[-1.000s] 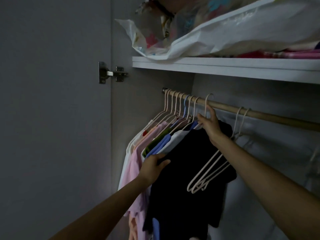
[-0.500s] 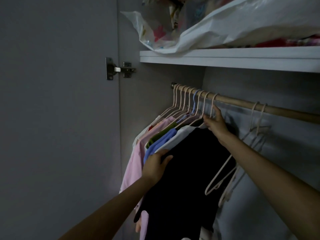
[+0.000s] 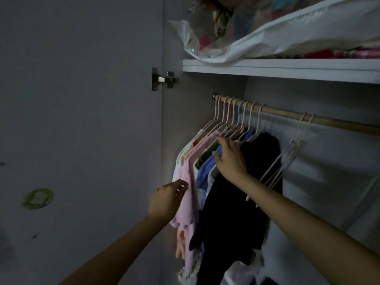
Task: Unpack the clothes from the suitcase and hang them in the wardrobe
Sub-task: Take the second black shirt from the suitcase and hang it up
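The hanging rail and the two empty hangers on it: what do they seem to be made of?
The hanging rail looks like bare wood: a pale tan, matt round bar with no shine, ending in a small metal socket at the wall. The two empty hangers seem to be thin wire with a pale plastic coating, or slim plastic; their rods are narrow and smooth, but the dim light leaves this open.

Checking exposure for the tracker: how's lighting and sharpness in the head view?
Head view: dim throughout; brightest on the white shelf edge and plastic bag; black garment loses detail; left hand slightly soft; wide-angle bend on the rail.
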